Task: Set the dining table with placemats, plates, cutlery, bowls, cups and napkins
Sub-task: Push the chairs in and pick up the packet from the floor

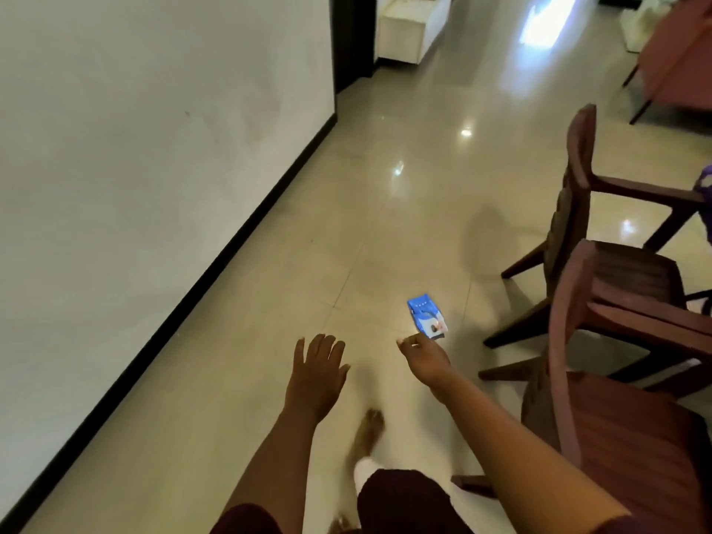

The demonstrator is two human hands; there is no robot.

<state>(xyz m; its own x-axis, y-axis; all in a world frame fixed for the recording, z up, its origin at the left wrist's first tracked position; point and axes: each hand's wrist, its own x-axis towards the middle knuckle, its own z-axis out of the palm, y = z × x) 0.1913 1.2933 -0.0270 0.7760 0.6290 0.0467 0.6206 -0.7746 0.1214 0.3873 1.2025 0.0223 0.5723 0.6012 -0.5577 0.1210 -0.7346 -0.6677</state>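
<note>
A small blue packet of napkins shows just beyond the fingertips of my right hand. The curled fingers and thumb pinch its near corner, holding it out over the tiled floor. My left hand is stretched forward, palm down with fingers spread, and holds nothing. No dining table, plates, cutlery, bowls or cups are in sight.
Dark wooden chairs stand along the right side, one close to my right arm. A white wall with a black skirting runs along the left. A glossy tiled floor lies ahead, with a white block at the far end.
</note>
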